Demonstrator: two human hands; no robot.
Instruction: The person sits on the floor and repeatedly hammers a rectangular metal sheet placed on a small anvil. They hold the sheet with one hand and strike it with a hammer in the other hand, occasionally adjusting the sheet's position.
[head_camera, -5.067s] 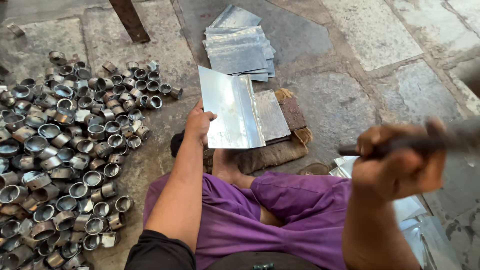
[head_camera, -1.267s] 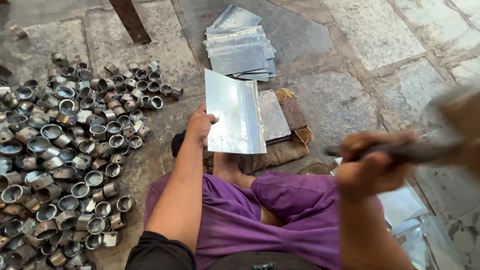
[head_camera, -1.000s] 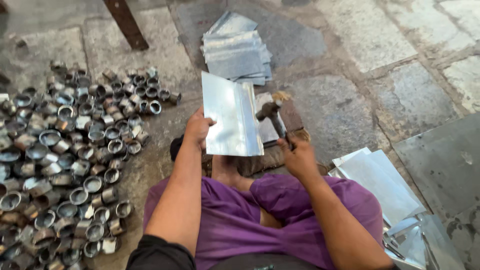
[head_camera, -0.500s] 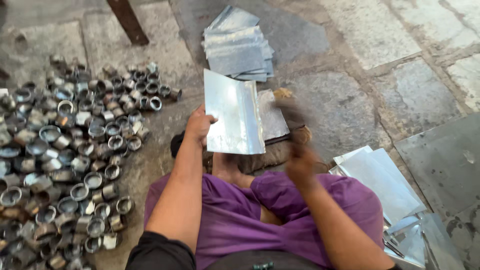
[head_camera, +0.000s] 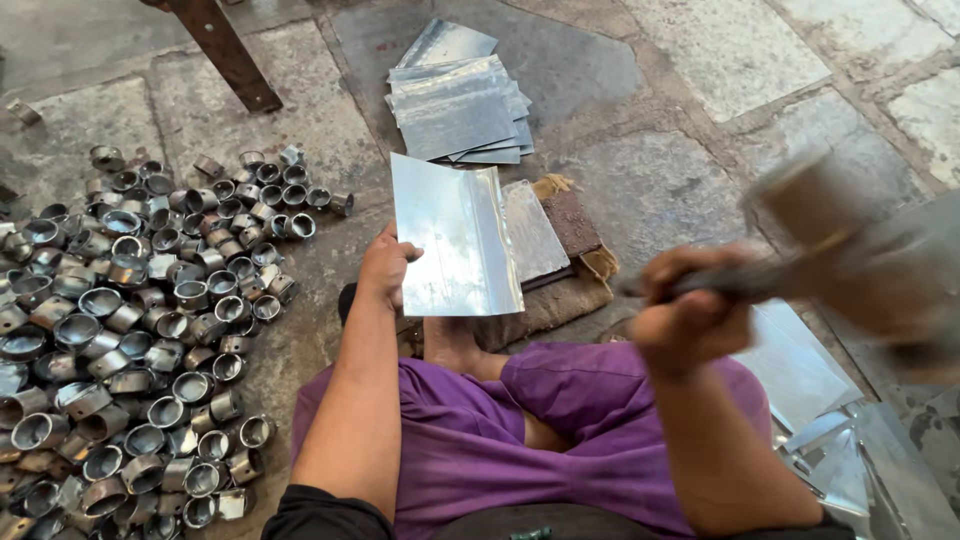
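Observation:
My left hand (head_camera: 385, 268) grips the left edge of a shiny rectangular metal sheet (head_camera: 452, 236), held tilted over a dark iron block (head_camera: 572, 222) that rests on a sackcloth pad (head_camera: 545, 303). The sheet's right edge is bent along the block. My right hand (head_camera: 690, 312) is raised to the right and closed around the handle of a wooden mallet (head_camera: 820, 215), which is blurred and lifted above the floor, well apart from the sheet. I sit on the stone floor in purple trousers.
A large heap of small round metal rings and cups (head_camera: 130, 320) covers the floor on the left. A stack of flat metal sheets (head_camera: 458, 105) lies beyond the block. More cut sheets (head_camera: 810, 380) lie at the lower right. A rusty post (head_camera: 222, 50) stands at the back.
My right hand struck down at the sheet's bent edge with the mallet, then swung back up and to the right. My left hand has kept the sheet in place.

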